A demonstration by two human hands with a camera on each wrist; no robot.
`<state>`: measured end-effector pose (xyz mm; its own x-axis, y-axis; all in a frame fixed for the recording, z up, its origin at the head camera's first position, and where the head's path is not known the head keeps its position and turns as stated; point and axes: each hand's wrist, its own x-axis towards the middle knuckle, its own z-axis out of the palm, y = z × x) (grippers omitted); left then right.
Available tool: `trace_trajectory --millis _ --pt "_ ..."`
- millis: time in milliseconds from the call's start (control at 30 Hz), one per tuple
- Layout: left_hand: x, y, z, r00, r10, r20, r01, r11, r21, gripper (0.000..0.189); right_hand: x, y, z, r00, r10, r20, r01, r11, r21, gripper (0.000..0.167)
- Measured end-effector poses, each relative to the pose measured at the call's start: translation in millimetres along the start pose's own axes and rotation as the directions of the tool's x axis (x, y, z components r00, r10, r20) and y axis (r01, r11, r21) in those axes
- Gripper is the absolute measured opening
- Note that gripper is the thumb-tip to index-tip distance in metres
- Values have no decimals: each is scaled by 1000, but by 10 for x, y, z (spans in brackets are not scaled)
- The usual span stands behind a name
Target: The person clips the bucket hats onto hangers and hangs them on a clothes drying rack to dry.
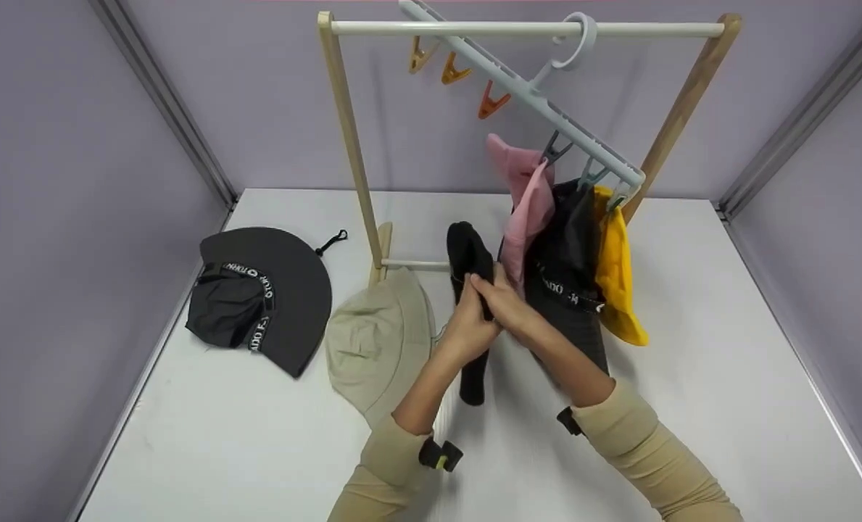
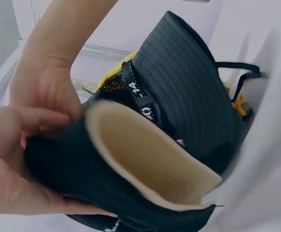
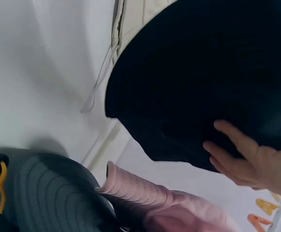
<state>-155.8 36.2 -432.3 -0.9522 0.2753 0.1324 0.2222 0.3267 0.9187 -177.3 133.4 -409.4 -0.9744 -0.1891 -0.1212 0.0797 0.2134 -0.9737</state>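
PLACE: staged booth, lab-like | SIDES: plain lilac panels (image 1: 271,109) at left, back and right | CORNERS: straight grey metal strips (image 1: 163,101) at both back edges | BASE: plain white tabletop (image 1: 206,449) running up to the panels | FIT-OUT: wooden-legged rack (image 1: 681,116), hanger (image 1: 525,88) hooked over its bar (image 1: 503,29) | WORN: black gadgets (image 1: 441,457) at both sleeve cuffs (image 1: 394,446)

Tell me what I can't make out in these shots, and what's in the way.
- Full outline of the held black hat: right wrist view, cut off by the frame's edges.
- Its pale rim: left wrist view, partly blurred.
- Most of the yellow hat: left wrist view, behind the dark hanging hat.
- Far end of the hanger: head view, cut off by the top edge.
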Motion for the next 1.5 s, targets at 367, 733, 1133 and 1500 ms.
trace_trajectory --millis 367,733,1133,1500 --pt "203 41 55 966 113 -232 -77 984 160 50 89 -141 -18 996 -84 -42 76 983 -168 45" --pt "280 53 39 946 137 -292 -71 972 225 24 154 -176 -28 997 -34 -70 27 994 -104 47" --pt "368 49 -158 921 147 -361 -83 979 188 21 144 -652 -181 998 45 33 -42 996 -74 62" --pt "356 21 -187 926 120 -357 -53 980 191 32 634 -1284 -537 999 45 -18 -40 977 210 60"
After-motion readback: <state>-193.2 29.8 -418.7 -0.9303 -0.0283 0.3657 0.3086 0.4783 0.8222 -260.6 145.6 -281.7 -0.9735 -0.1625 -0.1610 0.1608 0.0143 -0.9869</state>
